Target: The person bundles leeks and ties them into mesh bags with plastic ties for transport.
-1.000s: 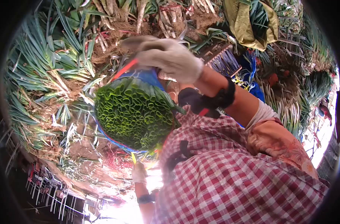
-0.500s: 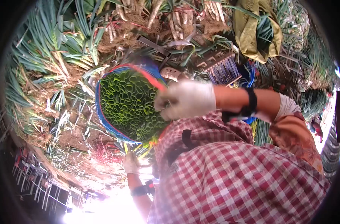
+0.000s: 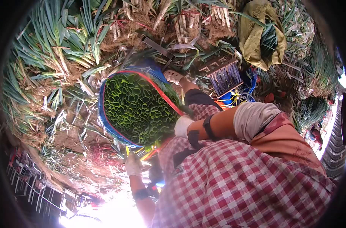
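A blue bag (image 3: 101,110) with a red-edged mouth stands in front of me, packed with green onion leaves (image 3: 135,106) whose hollow tube ends face up. My right hand (image 3: 183,126), in a white glove, is at the bag's near right side, where the taut red rim (image 3: 166,97) runs into it. Its fingers are mostly hidden behind the wrist. Below the bag's mouth, my gloved left hand (image 3: 133,164) is closed at the lower edge, with a narrow yellow strip (image 3: 127,150) rising from the fingertips. Yellow and orange straps (image 3: 149,154) hang beside it.
Bundles of green onions (image 3: 57,36) with roots lie along the left and top. A yellow-brown sack (image 3: 252,45) stands at upper right, near a rack of metal bars (image 3: 224,78). Loose leaves litter the soil (image 3: 70,138). A foot in a clog (image 3: 173,77) is beside the bag.
My right hand has moved down and right from above the bag's opening to its near side. The red rim now stretches straighter towards it. My left hand stays at the lower edge.
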`<state>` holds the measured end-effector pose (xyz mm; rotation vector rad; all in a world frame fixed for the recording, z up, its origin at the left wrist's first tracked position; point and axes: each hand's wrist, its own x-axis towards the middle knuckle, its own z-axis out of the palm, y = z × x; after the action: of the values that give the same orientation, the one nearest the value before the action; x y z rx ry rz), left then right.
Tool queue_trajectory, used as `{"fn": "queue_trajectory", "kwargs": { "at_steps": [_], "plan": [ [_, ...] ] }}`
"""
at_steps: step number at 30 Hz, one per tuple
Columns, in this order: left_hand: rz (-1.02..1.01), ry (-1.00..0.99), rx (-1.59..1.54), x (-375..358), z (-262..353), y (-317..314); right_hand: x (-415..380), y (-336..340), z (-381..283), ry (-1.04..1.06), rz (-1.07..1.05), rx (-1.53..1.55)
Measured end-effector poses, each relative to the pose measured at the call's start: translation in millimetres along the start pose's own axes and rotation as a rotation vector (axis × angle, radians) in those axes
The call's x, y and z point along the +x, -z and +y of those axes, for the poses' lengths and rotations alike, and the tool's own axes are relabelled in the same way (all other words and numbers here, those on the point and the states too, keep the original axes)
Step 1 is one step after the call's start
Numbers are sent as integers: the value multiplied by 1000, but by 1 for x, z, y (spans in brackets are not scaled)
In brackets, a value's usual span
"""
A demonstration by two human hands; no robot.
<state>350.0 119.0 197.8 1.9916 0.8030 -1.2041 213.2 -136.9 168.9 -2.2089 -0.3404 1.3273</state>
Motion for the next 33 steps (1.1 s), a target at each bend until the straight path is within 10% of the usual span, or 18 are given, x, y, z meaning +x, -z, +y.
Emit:
{"fn": "queue_trajectory", "kwargs": {
  "at_steps": [10,13,25,33],
  "plan": [
    [-13,-82,-97,-2,-6,-7,-51,6,55,261,416,116],
    [2,-98,-179,-19,2,-19,-63,-2,52,52,458,230],
    [-13,-67,-187,-30,1,-11,-2,22,6,-111,-182,40],
    [-51,-42,-276,-38,-25,8,-117,107,46,-263,636,644]
  ]
}}
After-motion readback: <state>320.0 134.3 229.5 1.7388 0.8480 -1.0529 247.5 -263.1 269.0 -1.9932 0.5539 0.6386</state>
